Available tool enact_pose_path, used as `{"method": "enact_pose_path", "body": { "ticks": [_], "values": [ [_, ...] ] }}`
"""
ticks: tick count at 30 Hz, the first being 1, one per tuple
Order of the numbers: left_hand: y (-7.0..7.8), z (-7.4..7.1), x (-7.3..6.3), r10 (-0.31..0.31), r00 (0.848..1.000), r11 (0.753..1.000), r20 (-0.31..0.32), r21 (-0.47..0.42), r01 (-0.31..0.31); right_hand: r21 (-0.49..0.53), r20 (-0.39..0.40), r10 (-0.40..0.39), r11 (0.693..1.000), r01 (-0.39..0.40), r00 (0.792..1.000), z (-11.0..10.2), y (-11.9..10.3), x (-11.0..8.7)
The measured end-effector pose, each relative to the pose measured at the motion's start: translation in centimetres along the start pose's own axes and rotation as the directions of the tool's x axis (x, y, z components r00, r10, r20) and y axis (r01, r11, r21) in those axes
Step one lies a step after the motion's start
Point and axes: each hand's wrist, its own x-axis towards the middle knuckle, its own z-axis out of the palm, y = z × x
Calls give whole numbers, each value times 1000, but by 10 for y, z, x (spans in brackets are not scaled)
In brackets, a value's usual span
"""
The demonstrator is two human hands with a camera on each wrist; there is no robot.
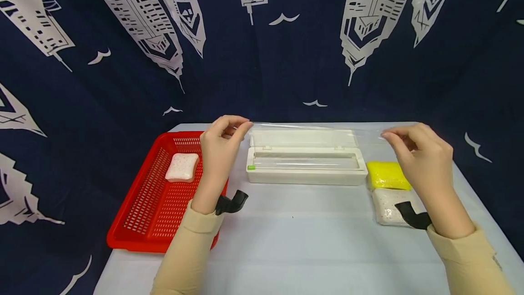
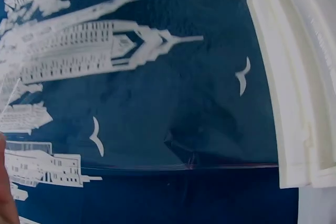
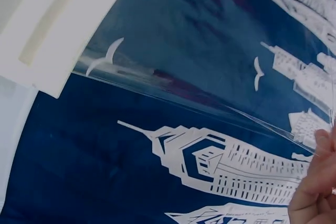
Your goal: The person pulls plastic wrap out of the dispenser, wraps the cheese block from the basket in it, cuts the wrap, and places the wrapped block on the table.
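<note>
Head view: stretches clear film (image 1: 319,130) above the open white box (image 1: 307,178), pinching one end in the left hand (image 1: 221,144) and the other in the right hand (image 1: 427,158), thumbs against fingertips. Seems partway: has film drawn out (cannot tell whether cut free), but not yet laid on the white block (image 1: 182,167) in the red basket (image 1: 161,215) or the yellow block (image 1: 388,175).

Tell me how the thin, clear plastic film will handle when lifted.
The thin, clear plastic film is likely floppy, given its creased edge. It's probably light for its size, as the navy, skyline-printed cloth shows through it.
</note>
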Motion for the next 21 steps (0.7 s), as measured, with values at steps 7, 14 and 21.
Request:
{"method": "enact_pose_path", "body": {
  "ticks": [7,14,21],
  "values": [
    [0,-25,-43,-159,980,974,122,-142,175,143,122,246,954,-262,962,-24,-5,-45],
    [-3,-41,-96,-227,941,940,252,-196,279,209,402,525,745,-634,750,-43,0,-94],
    [-16,-50,-150,-304,879,910,368,-159,382,39,552,655,598,-801,516,-43,10,-138]
  ]
}}
